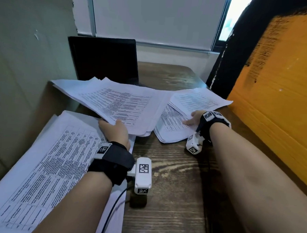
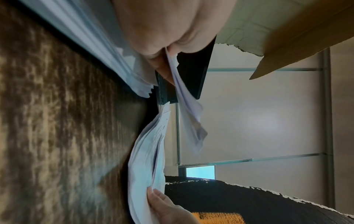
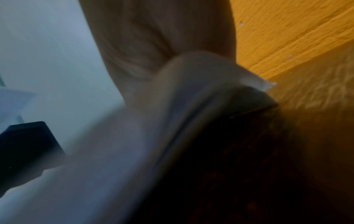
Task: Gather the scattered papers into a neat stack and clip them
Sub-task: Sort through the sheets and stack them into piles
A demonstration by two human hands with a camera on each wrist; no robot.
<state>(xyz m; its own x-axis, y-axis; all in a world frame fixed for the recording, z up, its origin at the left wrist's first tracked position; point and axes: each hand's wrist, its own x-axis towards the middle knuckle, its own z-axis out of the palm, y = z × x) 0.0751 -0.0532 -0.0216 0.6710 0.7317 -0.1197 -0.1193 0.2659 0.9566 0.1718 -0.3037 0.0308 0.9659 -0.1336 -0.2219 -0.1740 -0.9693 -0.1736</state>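
Printed white papers lie in three groups on a dark wooden table (image 1: 172, 188). My left hand (image 1: 115, 130) grips the near edge of the middle bundle of papers (image 1: 117, 103), thumb on top, lifting it; in the left wrist view the thumb pinches those sheets (image 2: 184, 103). My right hand (image 1: 193, 118) holds the near edge of the right pile of papers (image 1: 194, 102), lifting its upper sheets (image 3: 191, 94); that wrist view is blurred. A larger pile with a printed table (image 1: 48, 164) lies flat at the left under my left forearm. No clip is visible.
A black laptop (image 1: 104, 60) stands open at the back left of the table. A cardboard wall (image 1: 27, 65) closes the left side and an orange board (image 1: 278, 96) the right. A cable (image 1: 112, 208) runs from the left wrist camera.
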